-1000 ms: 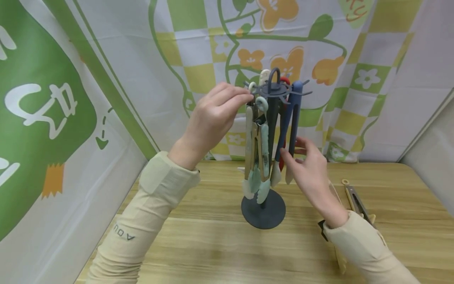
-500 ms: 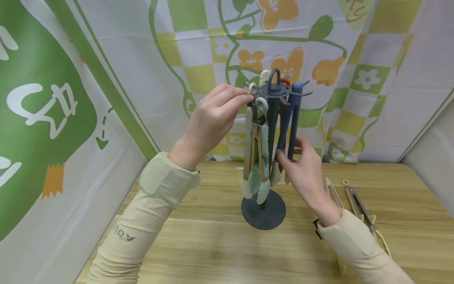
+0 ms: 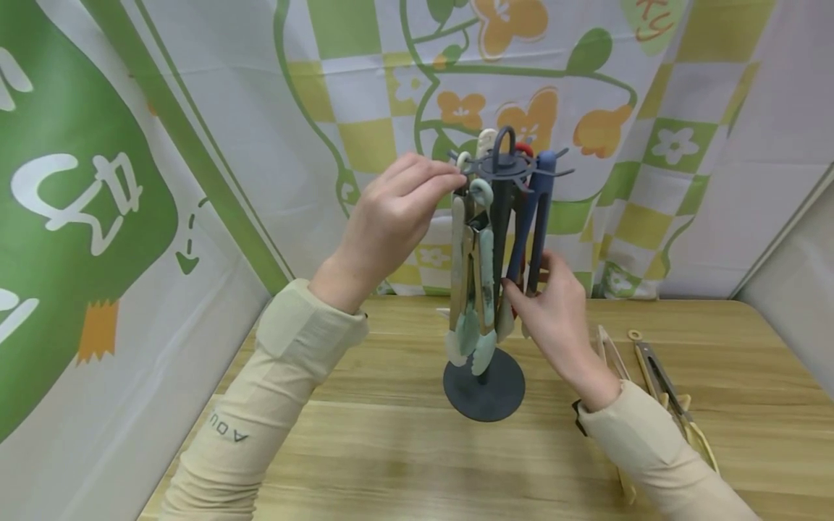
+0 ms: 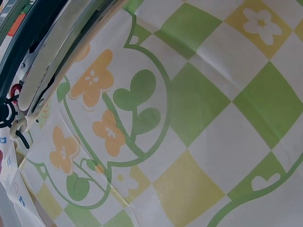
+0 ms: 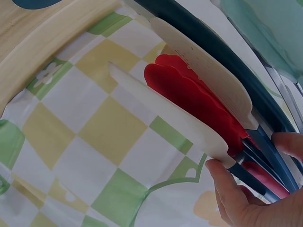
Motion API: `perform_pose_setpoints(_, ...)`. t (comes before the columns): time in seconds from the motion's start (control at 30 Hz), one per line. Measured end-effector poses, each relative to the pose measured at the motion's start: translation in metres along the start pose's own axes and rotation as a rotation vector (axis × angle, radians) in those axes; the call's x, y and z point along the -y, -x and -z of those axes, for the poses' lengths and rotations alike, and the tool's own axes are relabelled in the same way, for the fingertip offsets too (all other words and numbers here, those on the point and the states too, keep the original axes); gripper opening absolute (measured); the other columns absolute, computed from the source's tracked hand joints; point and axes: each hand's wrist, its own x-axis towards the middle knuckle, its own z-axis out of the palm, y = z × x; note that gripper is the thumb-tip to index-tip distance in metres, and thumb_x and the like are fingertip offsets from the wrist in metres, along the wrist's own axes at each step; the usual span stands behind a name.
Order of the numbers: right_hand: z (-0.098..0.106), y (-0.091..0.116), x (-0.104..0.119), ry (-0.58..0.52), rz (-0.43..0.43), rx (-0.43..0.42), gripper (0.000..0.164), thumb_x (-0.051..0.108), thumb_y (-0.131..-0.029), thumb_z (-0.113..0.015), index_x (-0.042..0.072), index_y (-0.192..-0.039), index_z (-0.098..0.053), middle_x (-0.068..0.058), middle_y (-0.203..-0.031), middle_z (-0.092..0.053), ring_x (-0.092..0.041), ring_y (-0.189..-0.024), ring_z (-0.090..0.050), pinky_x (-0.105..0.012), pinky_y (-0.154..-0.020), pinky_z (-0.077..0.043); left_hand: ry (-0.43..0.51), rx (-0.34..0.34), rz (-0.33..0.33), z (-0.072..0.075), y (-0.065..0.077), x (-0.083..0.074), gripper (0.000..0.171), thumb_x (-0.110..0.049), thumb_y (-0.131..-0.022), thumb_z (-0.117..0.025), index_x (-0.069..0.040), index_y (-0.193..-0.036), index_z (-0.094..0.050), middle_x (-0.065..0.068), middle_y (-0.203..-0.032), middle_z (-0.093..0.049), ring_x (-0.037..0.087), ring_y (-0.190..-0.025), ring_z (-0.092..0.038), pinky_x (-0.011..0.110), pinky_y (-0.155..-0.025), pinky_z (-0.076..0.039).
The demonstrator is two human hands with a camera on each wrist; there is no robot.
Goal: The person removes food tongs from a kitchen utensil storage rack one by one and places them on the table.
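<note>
A dark utensil stand [image 3: 485, 383] with a round base and hooked top ring carries several hanging tongs. At its upper left, my left hand [image 3: 397, 210] pinches the end of a hook beside the white tongs [image 3: 457, 253]; the exact contact is partly hidden. My right hand [image 3: 554, 311] holds the blue tongs [image 3: 546, 188] low on their two arms, thumb on one arm and fingers on the other. In the right wrist view their cream tips [image 5: 173, 113] stand apart, with red tongs [image 5: 189, 99] behind. Mint tongs [image 3: 487, 275] hang at the front.
On the wooden table [image 3: 378, 449], right of the stand, lie tongs with a yellow ring [image 3: 658, 369] and other pale tongs [image 3: 612, 354], partly under my right forearm. A printed curtain [image 3: 365, 145] hangs behind the table.
My right hand has shifted slightly left, bringing the lower arms of the blue tongs closer together. My left hand and the stand have stayed put.
</note>
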Motion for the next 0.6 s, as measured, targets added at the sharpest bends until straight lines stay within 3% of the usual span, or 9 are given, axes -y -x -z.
perform_pose_setpoints(0.27, -0.0025, -0.0013, -0.0026, 0.051, 0.007, -0.017, 0.042, 0.023, -0.082, -0.065, 0.0, -0.113, -0.049, -0.014, -0.095, -0.058, -0.024, -0.066, -0.062, -0.031, -0.047, -0.049, -0.006, 0.0, 0.004, 0.0004, -0.0002, -0.0003, 0.017, 0.004, -0.09, -0.05, 0.006, -0.092, -0.067, 0.014, -0.09, -0.066, 0.026, -0.083, -0.059, 0.025, -0.082, -0.05)
perform_pose_setpoints(0.6, -0.0043, -0.0004, -0.0088, 0.126, -0.016, -0.012, 0.037, 0.025, -0.079, -0.068, 0.001, -0.099, -0.049, -0.011, -0.073, -0.052, -0.022, -0.053, -0.045, -0.029, -0.042, -0.035, -0.008, 0.004, 0.004, 0.0005, -0.0005, -0.0005, 0.017, 0.005, -0.09, -0.05, 0.006, -0.092, -0.067, 0.014, -0.091, -0.066, 0.026, -0.084, -0.06, 0.025, -0.082, -0.05)
